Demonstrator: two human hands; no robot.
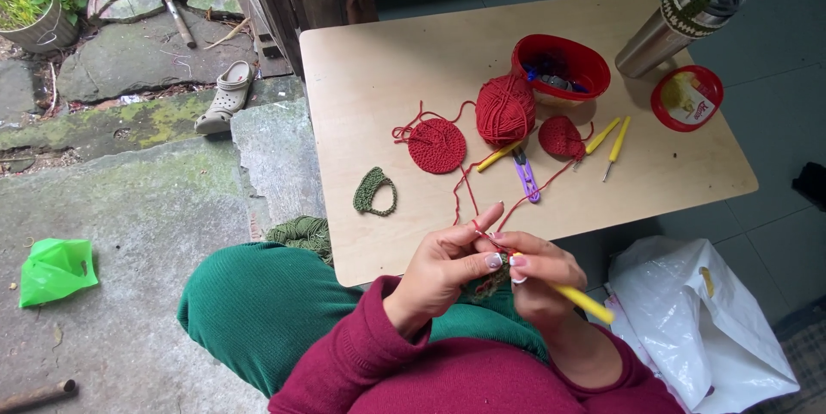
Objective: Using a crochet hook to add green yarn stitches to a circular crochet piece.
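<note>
Left hand (443, 269) pinches a small crochet piece (492, 281) over the lap, fingers curled, red yarn strand (516, 203) looped over its index finger. Right hand (540, 279) is closed around a yellow crochet hook (585, 303), tip hidden in the work. White plastic bag (697, 319) lies just right of the knee, green yarn (301, 233) by the table's (370, 61) left edge. On the table: green strip (375, 193), one flat red circle (436, 145), one red yarn ball (505, 109), one small red cap (561, 136), purple snips (526, 176), three more yellow hooks (618, 140). Farther back, red bowl (561, 65) holds small bits, too blurred to tell; red lid (687, 97); steel tumbler (680, 22).
</note>
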